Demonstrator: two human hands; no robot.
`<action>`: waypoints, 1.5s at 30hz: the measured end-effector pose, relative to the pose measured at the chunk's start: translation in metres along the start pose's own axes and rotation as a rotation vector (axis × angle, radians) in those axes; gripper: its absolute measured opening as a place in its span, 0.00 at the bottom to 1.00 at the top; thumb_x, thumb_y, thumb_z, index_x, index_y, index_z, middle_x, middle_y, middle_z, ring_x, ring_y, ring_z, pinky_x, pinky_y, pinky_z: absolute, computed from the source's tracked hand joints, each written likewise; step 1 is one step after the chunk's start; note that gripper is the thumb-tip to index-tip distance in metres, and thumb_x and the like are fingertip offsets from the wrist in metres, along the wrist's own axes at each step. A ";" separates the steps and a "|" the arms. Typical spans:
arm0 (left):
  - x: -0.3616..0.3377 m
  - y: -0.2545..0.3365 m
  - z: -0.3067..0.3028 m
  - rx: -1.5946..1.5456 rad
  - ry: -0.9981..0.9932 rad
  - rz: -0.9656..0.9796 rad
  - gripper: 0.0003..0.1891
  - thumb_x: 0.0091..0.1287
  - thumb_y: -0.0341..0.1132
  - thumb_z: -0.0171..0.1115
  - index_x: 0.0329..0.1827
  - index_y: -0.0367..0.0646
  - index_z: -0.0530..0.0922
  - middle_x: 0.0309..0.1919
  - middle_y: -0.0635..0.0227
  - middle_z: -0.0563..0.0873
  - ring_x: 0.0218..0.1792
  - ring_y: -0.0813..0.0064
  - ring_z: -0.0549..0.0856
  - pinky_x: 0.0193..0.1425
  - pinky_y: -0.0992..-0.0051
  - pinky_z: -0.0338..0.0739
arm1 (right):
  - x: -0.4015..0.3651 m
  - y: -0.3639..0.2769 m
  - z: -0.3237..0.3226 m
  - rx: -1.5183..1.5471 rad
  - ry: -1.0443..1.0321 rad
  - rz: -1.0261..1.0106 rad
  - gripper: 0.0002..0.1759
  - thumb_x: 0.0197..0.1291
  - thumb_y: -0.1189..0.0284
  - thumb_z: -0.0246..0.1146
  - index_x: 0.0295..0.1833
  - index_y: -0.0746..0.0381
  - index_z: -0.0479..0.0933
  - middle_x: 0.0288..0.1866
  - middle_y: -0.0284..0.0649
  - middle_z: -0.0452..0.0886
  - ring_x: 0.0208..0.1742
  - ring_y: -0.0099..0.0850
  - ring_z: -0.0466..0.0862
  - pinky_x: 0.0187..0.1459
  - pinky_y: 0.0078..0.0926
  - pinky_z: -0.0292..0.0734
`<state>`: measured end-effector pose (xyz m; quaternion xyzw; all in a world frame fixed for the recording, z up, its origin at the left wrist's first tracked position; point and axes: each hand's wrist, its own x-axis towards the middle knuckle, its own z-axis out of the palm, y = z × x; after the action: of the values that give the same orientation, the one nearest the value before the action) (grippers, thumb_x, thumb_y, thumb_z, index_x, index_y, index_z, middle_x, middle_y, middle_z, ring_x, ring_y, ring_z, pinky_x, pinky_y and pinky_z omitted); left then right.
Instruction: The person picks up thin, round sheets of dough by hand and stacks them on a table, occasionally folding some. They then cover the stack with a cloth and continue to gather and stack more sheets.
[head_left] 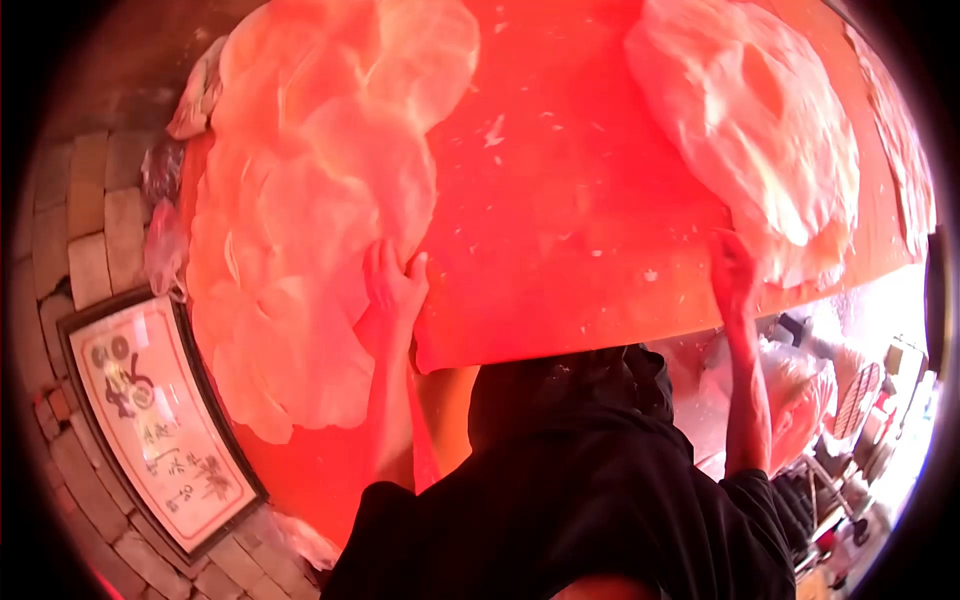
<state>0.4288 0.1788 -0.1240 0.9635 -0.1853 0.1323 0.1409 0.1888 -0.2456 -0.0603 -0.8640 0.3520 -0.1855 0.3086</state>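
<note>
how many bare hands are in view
2: the left hand at the inner edge of the left pale pile, and the right hand beside the right pale pile, near its lower end. No other hands show.

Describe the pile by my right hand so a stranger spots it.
Find the big red tabletop. Right of its middle lies a pale, wrinkled pile, with your right hand by its near-left edge. It's narrower than the pale spread at your left hand.
</note>
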 end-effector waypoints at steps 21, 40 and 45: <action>0.000 -0.069 -0.016 -0.076 0.015 -0.080 0.15 0.62 0.30 0.62 0.51 0.37 0.78 0.48 0.52 0.81 0.49 0.50 0.81 0.50 0.58 0.77 | 0.004 -0.289 0.276 0.952 -0.691 0.124 0.10 0.55 0.73 0.68 0.38 0.70 0.83 0.31 0.37 0.85 0.31 0.24 0.83 0.33 0.24 0.79; 0.042 -0.019 -0.067 -0.580 -0.189 -0.218 0.09 0.67 0.34 0.63 0.44 0.37 0.82 0.33 0.57 0.86 0.34 0.59 0.86 0.38 0.68 0.79 | 0.002 -0.125 0.175 1.521 -0.735 0.757 0.27 0.75 0.53 0.49 0.66 0.63 0.70 0.58 0.40 0.80 0.57 0.35 0.80 0.53 0.38 0.77; 0.055 -0.049 -0.012 -0.123 0.088 -0.112 0.14 0.67 0.39 0.64 0.46 0.36 0.83 0.45 0.56 0.86 0.44 0.63 0.86 0.47 0.69 0.79 | 0.005 -0.109 0.180 1.514 -0.820 0.787 0.28 0.77 0.51 0.45 0.69 0.59 0.68 0.63 0.39 0.77 0.62 0.36 0.78 0.58 0.41 0.76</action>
<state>0.4949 0.2082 -0.1070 0.9551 -0.1325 0.1549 0.2151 0.3431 -0.1151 -0.1207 -0.2512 0.2684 0.0709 0.9273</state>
